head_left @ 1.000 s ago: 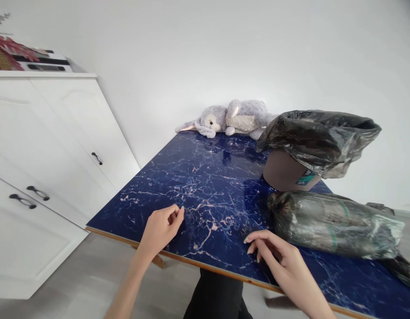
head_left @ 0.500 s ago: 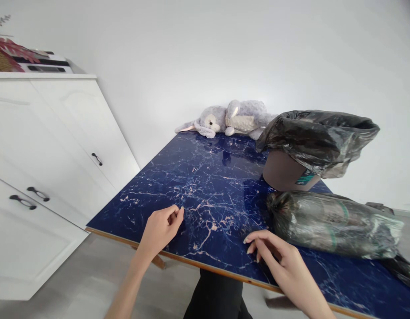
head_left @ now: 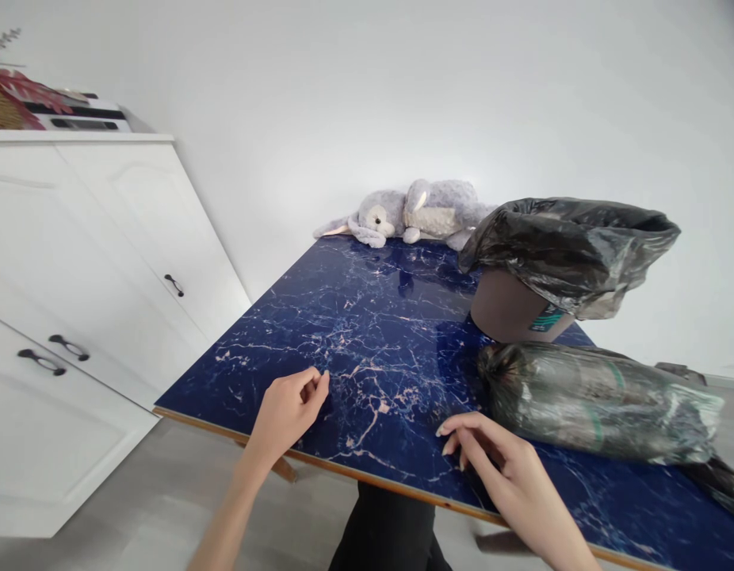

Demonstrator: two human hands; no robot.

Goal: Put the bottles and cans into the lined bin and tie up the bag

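My left hand [head_left: 291,404] rests near the table's front edge, its fingers curled into a loose fist with nothing visible in it. To the right, my right hand [head_left: 491,454] lies over the table with its fingers loosely bent and slightly apart, holding nothing. Nearest to it is a long bundle wrapped in dark see-through plastic [head_left: 598,404], knotted at its left end. Behind that bundle stands a brown trash can [head_left: 503,305], lined with a black garbage bag [head_left: 575,254] folded over its rim. Both hands are apart from the bundle and the can.
The table [head_left: 296,317] has a dark blue marble-patterned top with a wooden edge. A grey plush rabbit [head_left: 444,210] lies against the wall at the back. White cabinets [head_left: 99,262] stand at the left, with red foliage [head_left: 37,87] on top.
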